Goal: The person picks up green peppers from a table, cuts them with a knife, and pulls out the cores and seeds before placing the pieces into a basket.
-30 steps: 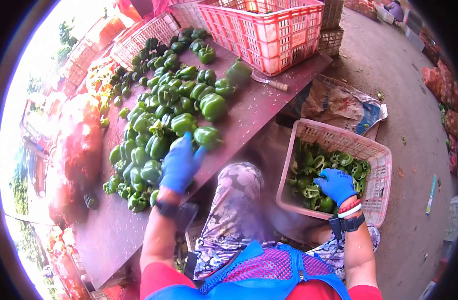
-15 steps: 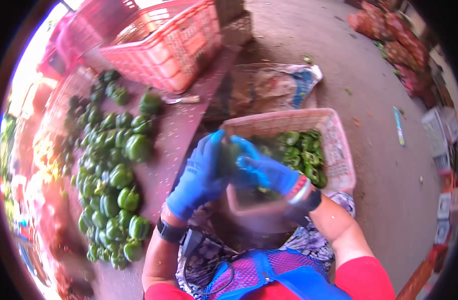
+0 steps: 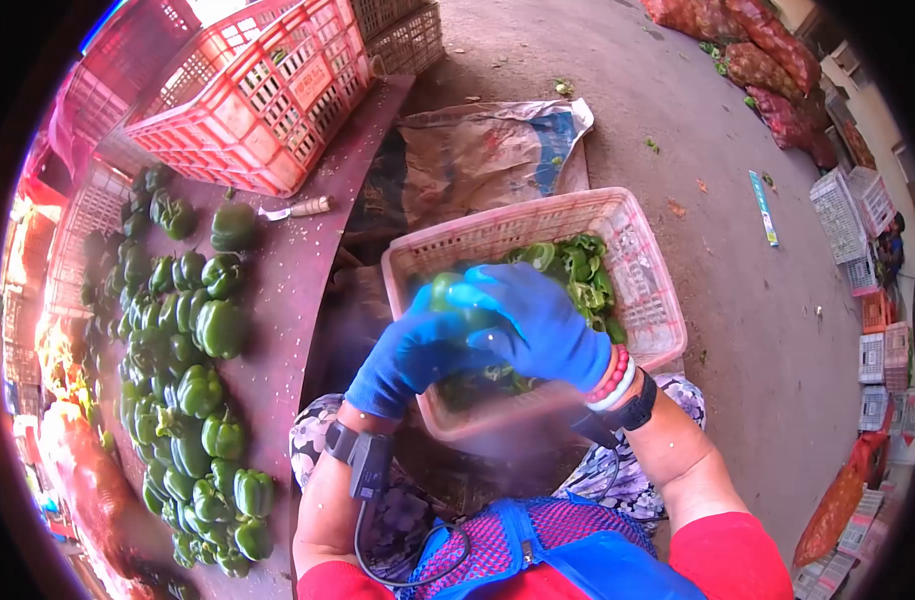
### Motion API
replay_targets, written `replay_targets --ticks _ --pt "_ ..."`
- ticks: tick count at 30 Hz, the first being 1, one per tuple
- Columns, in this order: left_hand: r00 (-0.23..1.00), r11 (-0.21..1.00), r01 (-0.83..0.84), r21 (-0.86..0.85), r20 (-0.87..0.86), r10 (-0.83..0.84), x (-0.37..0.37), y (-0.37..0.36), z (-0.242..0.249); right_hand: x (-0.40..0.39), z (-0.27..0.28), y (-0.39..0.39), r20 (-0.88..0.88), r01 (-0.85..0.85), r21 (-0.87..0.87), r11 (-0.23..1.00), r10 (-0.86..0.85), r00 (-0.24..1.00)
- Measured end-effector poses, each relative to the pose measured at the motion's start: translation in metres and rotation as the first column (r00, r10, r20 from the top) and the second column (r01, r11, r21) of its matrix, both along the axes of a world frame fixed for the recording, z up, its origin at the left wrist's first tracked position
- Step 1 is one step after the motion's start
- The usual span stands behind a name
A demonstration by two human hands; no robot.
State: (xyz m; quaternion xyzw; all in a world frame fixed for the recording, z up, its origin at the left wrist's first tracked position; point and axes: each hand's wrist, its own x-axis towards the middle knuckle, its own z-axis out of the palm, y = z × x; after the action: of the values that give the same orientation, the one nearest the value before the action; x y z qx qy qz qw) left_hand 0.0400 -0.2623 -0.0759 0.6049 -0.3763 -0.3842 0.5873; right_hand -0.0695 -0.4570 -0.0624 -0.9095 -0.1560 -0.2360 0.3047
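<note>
Your left hand [image 3: 412,352] and right hand [image 3: 537,325], both gloved, close together around one pepper [image 3: 447,292] above the near-left corner of the basket [image 3: 645,265]; the skin looks glossy and likely slick, the body light, hollow and firm; cup the broad shoulders, not the stem; more peppers [image 3: 192,330] lie on the table [image 3: 287,290] to the left.

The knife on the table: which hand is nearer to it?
Left. The left hand is over the pink basket's table-side edge, below the knife. The right hand is farther out over the basket.
</note>
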Motion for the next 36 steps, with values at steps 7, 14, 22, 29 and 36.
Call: replay_targets --ticks 7,14,22,29,36 --pt "1.000 0.987 0.012 0.163 -0.013 -0.010 -0.003 -0.002 -0.035 -0.001 0.008 0.008 0.123 0.080 0.086 0.993 -0.091 0.988" --pt "0.914 0.928 -0.307 -0.210 0.207 0.349 -0.028 -0.050 -0.023 0.014 -0.007 0.016 0.024 0.324 0.252 0.912 -0.341 0.940" --pt "0.948 0.931 -0.291 -0.222 -0.199 0.249 -0.043 -0.061 -0.025 0.030 -0.044 -0.027 -0.333 0.481 0.807 0.343 -0.407 0.850" --pt "0.527 0.971 -0.239 -0.008 -0.841 0.123 -0.018 -0.049 0.009 0.006 -0.047 -0.057 -0.353 0.554 0.706 0.441 -0.459 0.815" --pt "0.983 0.980 -0.175 -0.097 -0.072 0.168 0.000 -0.035 -0.016 -0.005 -0.030 -0.024 -0.433 0.364 0.451 0.815 -0.157 0.888"
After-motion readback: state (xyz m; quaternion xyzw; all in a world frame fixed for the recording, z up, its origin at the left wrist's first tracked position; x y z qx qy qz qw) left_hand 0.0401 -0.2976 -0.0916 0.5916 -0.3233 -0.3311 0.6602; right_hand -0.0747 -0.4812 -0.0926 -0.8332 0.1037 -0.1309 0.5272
